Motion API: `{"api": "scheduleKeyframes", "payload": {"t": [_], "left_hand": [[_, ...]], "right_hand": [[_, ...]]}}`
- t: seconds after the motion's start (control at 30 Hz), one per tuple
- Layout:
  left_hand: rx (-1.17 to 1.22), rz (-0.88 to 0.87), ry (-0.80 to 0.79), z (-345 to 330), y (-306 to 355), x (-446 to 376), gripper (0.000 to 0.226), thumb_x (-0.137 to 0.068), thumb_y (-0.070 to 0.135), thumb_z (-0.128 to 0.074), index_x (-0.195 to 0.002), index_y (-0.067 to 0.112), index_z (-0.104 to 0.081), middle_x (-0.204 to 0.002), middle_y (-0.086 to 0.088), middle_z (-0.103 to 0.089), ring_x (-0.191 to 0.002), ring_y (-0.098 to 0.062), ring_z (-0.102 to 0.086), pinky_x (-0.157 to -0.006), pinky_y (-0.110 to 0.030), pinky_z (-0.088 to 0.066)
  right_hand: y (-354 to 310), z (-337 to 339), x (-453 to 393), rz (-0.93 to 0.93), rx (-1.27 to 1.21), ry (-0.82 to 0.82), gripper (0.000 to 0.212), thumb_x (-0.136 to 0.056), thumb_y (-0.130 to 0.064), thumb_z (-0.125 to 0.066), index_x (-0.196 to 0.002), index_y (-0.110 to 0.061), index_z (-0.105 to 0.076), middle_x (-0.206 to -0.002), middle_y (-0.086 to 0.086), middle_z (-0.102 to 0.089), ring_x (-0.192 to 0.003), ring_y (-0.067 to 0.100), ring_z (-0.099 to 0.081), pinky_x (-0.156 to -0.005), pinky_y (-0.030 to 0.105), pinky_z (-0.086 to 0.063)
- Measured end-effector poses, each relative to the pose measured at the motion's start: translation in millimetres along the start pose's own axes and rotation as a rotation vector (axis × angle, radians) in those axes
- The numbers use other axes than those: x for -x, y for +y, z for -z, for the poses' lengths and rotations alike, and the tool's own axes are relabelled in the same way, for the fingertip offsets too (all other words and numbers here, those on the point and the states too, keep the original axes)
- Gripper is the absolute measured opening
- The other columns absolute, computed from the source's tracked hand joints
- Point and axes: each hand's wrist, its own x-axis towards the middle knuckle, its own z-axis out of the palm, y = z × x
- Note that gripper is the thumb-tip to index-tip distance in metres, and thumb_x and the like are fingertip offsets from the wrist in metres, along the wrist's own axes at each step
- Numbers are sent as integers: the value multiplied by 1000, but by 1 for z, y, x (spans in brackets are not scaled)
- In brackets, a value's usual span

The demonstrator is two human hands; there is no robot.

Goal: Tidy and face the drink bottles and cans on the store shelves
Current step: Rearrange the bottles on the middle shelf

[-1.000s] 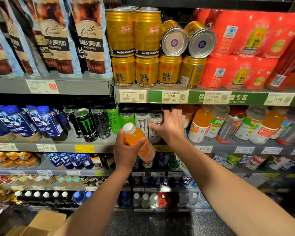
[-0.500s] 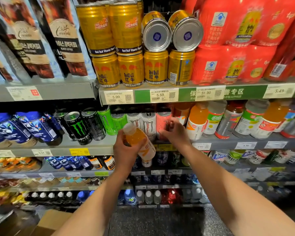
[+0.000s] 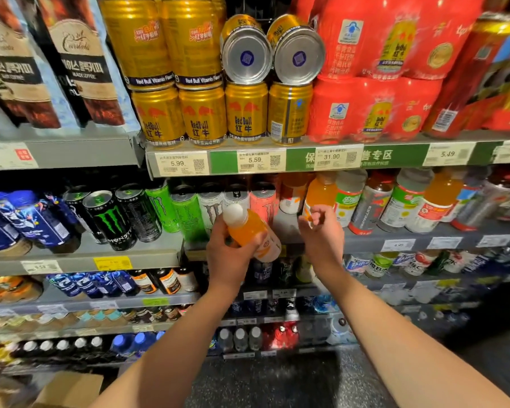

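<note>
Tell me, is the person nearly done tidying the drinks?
Not yet. Done-looking: the gold cans along the top shelf's front stand upright, mostly labels forward. In hand: the left hand grips an orange bottle, tilted, off the shelf; the right hand hovers beside it, holding nothing. Left: shelving that bottle, and two gold cans lying on their sides on the row.

Orange drink bottle [image 3: 252,231], white-capped, tilted cap-up-left, in front of the pink Monster can [image 3: 262,201] on the shelf.
</note>
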Motion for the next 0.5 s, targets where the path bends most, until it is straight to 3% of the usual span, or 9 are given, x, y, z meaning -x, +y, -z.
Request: {"api": "scheduleKeyframes", "payload": {"t": [0.13,0.2,0.27,0.37,0.43,0.5], "left_hand": [[1,-66,20,-32,4,7,62,-71,13,-90,-117,36,-55,-126,-8,-57,-112,-17,-61,-83,-20,-58],[-38,-78,36,-46,6,9,64,-71,19,-90,-121,33,-52,-126,-8,-54,-113,-21,-59,-84,-20,-57],[-91,-68,59,-60,8,10,64,-68,36,-91,-119,45,-52,-124,-4,-54,-112,-20,-60,-88,-36,-59],[-122,-88,89,-81,17,11,59,-69,23,-92,-109,49,-57,-117,8,-58,-101,2,-61,-84,-45,-60],[-155,-127,94,-92,21,10,54,-67,30,-91,-111,42,-61,-116,19,-55,-108,0,-59,-88,-46,-59],[-183,-132,108,-107,23,9,57,-66,35,-91,-116,36,-62,-118,37,-49,-117,-4,-54,-97,-47,-54]], "right_hand": [[8,20,-8,56,57,171,49,-82,-28,-77,-122,-14,-53,-116,1,-53,-107,18,-49,-88,33,-41],[12,24,-17,78,66,155,56,-82,-32,-78,-126,-8,-53,-116,5,-57,-103,20,-55,-86,31,-44],[17,27,-26,84,108,89,50,-85,-34,-73,-122,-6,-54,-106,4,-59,-93,21,-60,-77,26,-41],[28,31,-31,124,235,50,49,-83,-38,-71,-117,-8,-53,-103,9,-62,-96,28,-62,-70,28,-34],[30,36,-30,132,210,44,48,-85,-39,-74,-118,-11,-54,-106,8,-66,-97,26,-64,-68,27,-38],[32,44,-33,163,163,14,35,-90,-42,-69,-110,-14,-57,-96,1,-67,-92,23,-66,-62,25,-38]]}}
